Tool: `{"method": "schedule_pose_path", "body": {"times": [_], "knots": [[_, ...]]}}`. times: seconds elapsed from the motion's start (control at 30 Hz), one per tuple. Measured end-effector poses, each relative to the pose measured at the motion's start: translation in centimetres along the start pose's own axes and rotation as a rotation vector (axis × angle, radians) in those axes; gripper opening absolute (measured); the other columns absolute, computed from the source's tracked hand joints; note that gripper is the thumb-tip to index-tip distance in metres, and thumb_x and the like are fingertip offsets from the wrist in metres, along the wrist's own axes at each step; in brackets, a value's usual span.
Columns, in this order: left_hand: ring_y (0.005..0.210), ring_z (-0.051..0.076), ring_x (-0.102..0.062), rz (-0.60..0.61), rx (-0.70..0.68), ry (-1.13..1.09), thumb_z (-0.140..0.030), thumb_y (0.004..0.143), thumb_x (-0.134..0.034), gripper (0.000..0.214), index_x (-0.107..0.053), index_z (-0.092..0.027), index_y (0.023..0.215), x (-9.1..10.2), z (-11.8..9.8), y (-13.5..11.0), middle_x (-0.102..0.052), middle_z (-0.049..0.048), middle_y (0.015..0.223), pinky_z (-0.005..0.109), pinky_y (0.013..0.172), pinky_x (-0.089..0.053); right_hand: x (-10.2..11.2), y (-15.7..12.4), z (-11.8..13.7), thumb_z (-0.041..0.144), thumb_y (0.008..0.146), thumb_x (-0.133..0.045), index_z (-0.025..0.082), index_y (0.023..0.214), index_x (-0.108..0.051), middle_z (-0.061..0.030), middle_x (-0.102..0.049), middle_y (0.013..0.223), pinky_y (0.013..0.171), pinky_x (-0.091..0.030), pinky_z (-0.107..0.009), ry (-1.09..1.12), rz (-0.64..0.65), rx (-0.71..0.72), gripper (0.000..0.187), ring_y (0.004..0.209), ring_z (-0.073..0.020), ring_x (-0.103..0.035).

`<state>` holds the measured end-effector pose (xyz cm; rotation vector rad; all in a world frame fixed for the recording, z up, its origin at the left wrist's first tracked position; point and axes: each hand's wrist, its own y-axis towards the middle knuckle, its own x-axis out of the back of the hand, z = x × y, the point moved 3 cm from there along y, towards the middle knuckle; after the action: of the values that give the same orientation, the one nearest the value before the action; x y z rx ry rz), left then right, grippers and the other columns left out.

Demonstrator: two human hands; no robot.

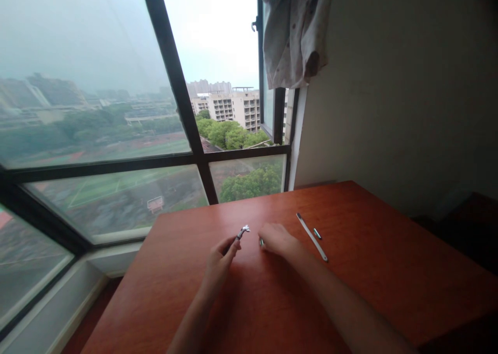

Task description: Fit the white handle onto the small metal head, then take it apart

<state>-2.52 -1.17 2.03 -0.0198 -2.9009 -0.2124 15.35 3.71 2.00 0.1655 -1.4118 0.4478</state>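
Observation:
My left hand (219, 259) is closed round the dark handle of a small tool with a shiny silver head (245, 229); its exact kind is too small to make out. The head points up and away, above the tabletop. To its right, my right hand (275, 238) is closed on a small silver-green cylinder (262, 242) that looks like a battery, mostly hidden by the fingers. A similar battery (317, 234) lies on the table to the right. Beside it lies a slim white toothbrush (313, 238) with a dark head at the far end.
The reddish-brown wooden table (369, 271) reaches to the window wall. Dark window frames (200, 159) stand behind and to the left, with one pane open. A patterned curtain (295, 43) hangs at the upper right beside a plain wall (385, 95).

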Motion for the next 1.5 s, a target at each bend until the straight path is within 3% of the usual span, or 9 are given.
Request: {"method": "schedule_pose_path", "body": {"times": [0.2, 0.43, 0.63, 0.7, 0.8, 1.07, 1.5], "knots": [[0.061, 0.015, -0.048, -0.011, -0.001, -0.004, -0.049, 0.076, -0.063, 0.039, -0.072, -0.014, 0.088, -0.1, 0.3, -0.1, -0.059, 0.0022, 0.068, 0.023, 0.056, -0.038, -0.1, -1.7, 0.0, 0.016, 0.075, -0.059, 0.014, 0.085, -0.075, -0.0171, -0.073, 0.089, 0.068, -0.043, -0.027, 0.051, -0.053, -0.017, 0.019, 0.085, -0.0256, -0.067], [0.062, 0.015, -0.048, 0.009, 0.017, -0.032, -0.047, 0.076, -0.064, 0.038, -0.072, -0.013, 0.091, -0.3, 0.4, -0.4, -0.059, 0.0032, 0.069, 0.023, 0.056, -0.039, -2.5, -3.8, 0.1, 0.018, 0.074, -0.057, 0.019, 0.083, -0.071, -0.003, -0.07, 0.074, 0.056, -0.036, -0.02, 0.274, -0.137, -0.007, 0.017, 0.065, -0.0136, -0.06], [0.058, 0.013, -0.046, 0.012, 0.018, -0.077, -0.046, 0.076, -0.065, 0.037, -0.073, -0.013, 0.092, -0.8, -0.3, -0.9, -0.058, 0.0026, 0.068, 0.022, 0.052, -0.038, -3.4, -3.9, -1.5, 0.033, 0.072, -0.069, 0.014, 0.104, -0.066, 0.0058, -0.047, 0.06, 0.047, -0.03, -0.019, 1.33, -0.309, 0.053, 0.037, 0.05, -0.0072, -0.039], [0.057, 0.012, -0.045, 0.024, 0.014, -0.105, -0.045, 0.076, -0.065, 0.036, -0.072, -0.013, 0.092, -1.2, -0.8, -1.2, -0.057, 0.0021, 0.067, 0.021, 0.051, -0.037, -2.9, -4.4, -1.5, 0.038, 0.074, -0.07, 0.015, 0.109, -0.064, 0.0066, -0.042, 0.061, 0.044, -0.023, -0.018, 1.58, -0.296, 0.115, 0.042, 0.047, -0.0053, -0.031], [0.057, 0.012, -0.046, 0.038, 0.007, -0.122, -0.045, 0.077, -0.065, 0.037, -0.072, -0.013, 0.093, -1.9, -1.4, -1.8, -0.058, 0.0029, 0.067, 0.022, 0.052, -0.039, -2.0, -5.3, -1.1, 0.04, 0.074, -0.072, 0.017, 0.11, -0.063, 0.0071, -0.039, 0.061, 0.042, -0.019, -0.019, 1.781, -0.299, 0.197, 0.044, 0.046, -0.0047, -0.024], [0.059, 0.013, -0.046, 0.067, -0.017, -0.146, -0.042, 0.076, -0.067, 0.033, -0.074, -0.015, 0.092, -2.8, -2.7, -3.1, -0.058, 0.0033, 0.066, 0.022, 0.053, -0.04, -1.4, -6.4, -0.1, 0.044, 0.072, -0.074, 0.023, 0.113, -0.063, 0.0065, -0.035, 0.061, 0.043, -0.02, -0.02, 1.911, -0.299, 0.291, 0.048, 0.048, -0.0062, -0.022], [0.067, 0.017, -0.053, 0.07, -0.054, -0.15, -0.039, 0.075, -0.069, 0.028, -0.075, -0.016, 0.089, -3.0, -3.1, -3.3, -0.064, 0.0062, 0.074, 0.024, 0.058, -0.044, -0.7, -7.1, 0.3, 0.041, 0.074, -0.074, 0.026, 0.114, -0.063, 0.0069, -0.035, 0.06, 0.043, -0.021, -0.02, 1.886, -0.266, 0.363, 0.045, 0.049, -0.0064, -0.025]]}}
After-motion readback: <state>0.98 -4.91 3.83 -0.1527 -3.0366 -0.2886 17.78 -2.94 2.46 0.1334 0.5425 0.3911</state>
